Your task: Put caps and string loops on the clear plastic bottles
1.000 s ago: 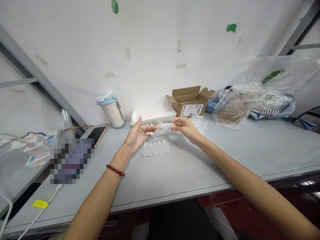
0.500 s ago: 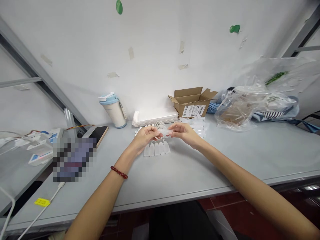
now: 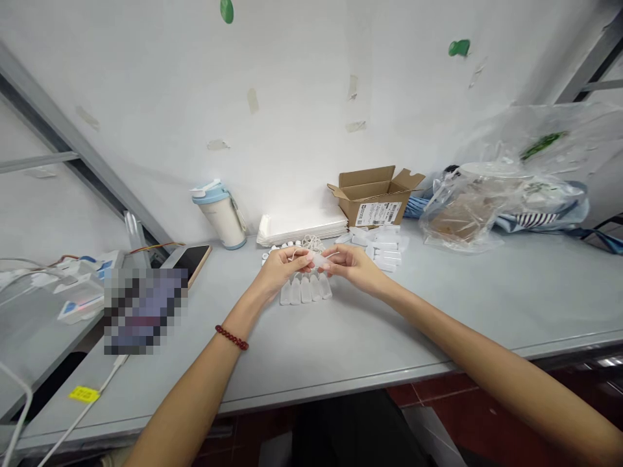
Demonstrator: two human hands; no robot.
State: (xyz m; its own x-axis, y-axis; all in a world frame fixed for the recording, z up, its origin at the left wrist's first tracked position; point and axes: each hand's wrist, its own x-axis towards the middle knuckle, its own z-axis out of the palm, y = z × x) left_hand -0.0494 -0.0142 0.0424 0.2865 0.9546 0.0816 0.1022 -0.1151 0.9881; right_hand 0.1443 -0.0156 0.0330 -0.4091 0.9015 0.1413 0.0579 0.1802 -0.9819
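My left hand and my right hand meet over the table. Both pinch a small translucent white plastic piece, one at each end. A thin white string sticks out by the right fingertips. Just below the hands, several similar rounded translucent pieces lie side by side in a row, their tops partly hidden by my fingers. Behind the fingers is a loose bundle of white string. Small white round parts peek out beyond my left hand. More translucent pieces lie heaped beyond my right hand.
An open cardboard box stands against the wall beside a stack of white flat packs. At left are a cream-and-blue tumbler, a phone and power strips with cables. A clear plastic bag sits at right.
The held piece has turned, and a string end now shows by my right fingers. My right hand has dropped slightly. The row of pieces stays put.
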